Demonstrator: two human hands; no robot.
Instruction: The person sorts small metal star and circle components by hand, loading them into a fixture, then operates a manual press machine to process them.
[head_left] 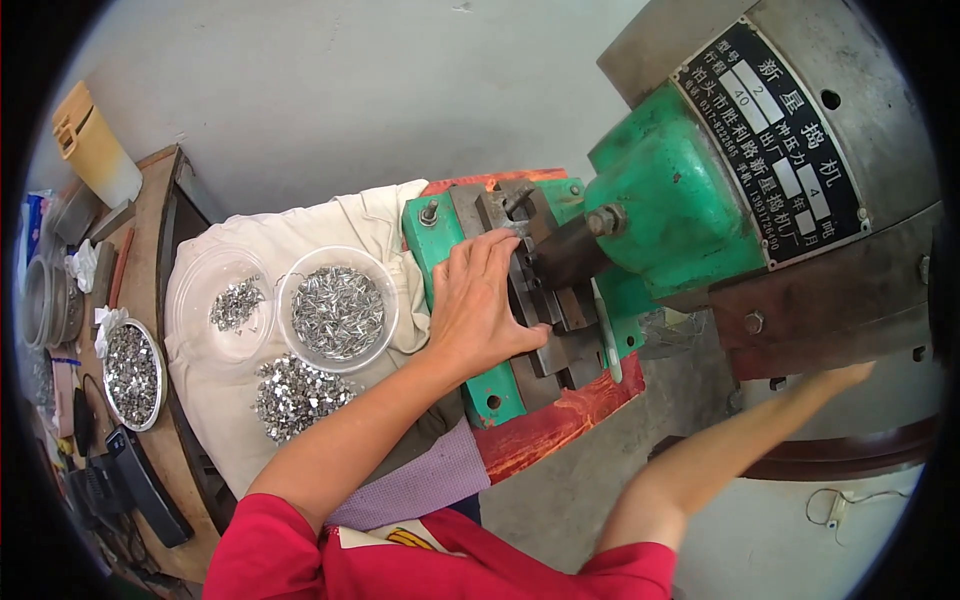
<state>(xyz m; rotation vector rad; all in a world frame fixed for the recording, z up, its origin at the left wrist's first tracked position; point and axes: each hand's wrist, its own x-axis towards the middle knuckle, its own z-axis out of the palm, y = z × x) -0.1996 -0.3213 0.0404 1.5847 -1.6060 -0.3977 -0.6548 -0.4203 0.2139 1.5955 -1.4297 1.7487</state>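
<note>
My left hand point(478, 305) rests against the steel die point(545, 300) of a green bench press point(670, 190). Its thumb and fingers are spread apart, with the fingertips on the die's upper side and the thumb near its lower end; whether a small part lies under the fingertips I cannot see. Over the die stands the dark ram point(568, 255). My right arm reaches out to the right, and only the back of my right hand point(850, 376) shows below the press's steel body; its fingers are hidden. Left of the press, a clear tub point(392, 310) holds many thin silvery metal pieces.
Beside the tub lie a clear lid point(190, 335) with small metal bits and a loose pile of flat metal pieces point(297, 397) on a beige cloth point(215, 425). A wooden bench point(185, 480) at left carries an oval dish point(150, 415) of metal pieces and a yellow container point(95, 150).
</note>
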